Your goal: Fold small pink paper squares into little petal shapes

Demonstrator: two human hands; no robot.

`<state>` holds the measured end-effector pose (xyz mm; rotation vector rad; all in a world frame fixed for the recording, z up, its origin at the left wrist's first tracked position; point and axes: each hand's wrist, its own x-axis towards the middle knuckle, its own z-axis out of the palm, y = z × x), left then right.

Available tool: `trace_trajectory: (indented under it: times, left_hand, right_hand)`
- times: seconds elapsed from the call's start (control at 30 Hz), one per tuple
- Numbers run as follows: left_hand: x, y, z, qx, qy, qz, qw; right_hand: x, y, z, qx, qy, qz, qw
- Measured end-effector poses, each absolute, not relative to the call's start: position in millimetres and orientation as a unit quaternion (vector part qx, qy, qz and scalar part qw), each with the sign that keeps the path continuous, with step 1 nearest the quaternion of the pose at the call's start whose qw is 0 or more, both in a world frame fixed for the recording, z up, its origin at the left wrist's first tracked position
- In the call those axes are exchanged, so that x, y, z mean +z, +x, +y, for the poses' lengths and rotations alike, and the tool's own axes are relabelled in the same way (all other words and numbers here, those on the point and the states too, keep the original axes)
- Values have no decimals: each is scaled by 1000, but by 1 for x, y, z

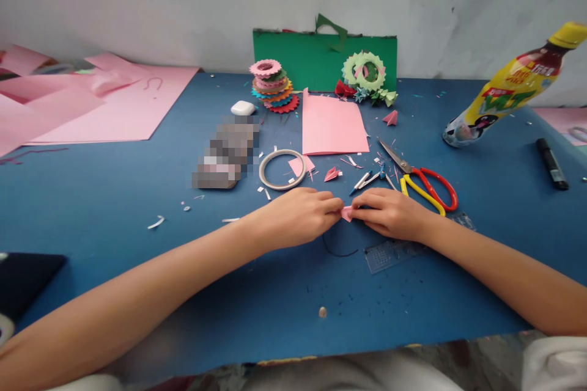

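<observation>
Between my two hands is a small folded piece of pink paper (347, 214), low over the blue table. My left hand (302, 212) pinches its left side, and my right hand (389, 212) pinches the right side. Beneath my right hand and wrist lies a clear plastic ruler (389, 256), partly covered. Scissors (424, 180) with one red and one yellow handle rest just beyond my right hand. A blue and white compass (371, 178) is close to its fingertips. Past my left hand are a tape roll (261, 171) and a small folded pink paper piece (332, 174).
Pink paper (334, 128) lies behind my hands, before a green board (293, 55). Scalloped paper rings (274, 90) are stacked beside it. A tilted-looking drink bottle (509, 88) and a black marker (551, 165) are at right. Large pink sheets (114, 110) cover the far left. Paper scraps are scattered about.
</observation>
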<state>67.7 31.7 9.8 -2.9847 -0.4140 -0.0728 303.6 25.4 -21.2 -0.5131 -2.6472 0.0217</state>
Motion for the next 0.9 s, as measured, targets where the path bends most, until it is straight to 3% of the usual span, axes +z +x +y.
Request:
trace_trajectory:
  times: [0.53, 0.9]
  left_hand:
    - [6, 75, 21, -62, -983, -154, 71]
    - [15, 76, 19, -47, -978, -204, -13]
  right_hand:
    - [-21, 305, 25, 0, -172, -965, 197]
    - [-12, 302, 25, -39, -160, -970, 177]
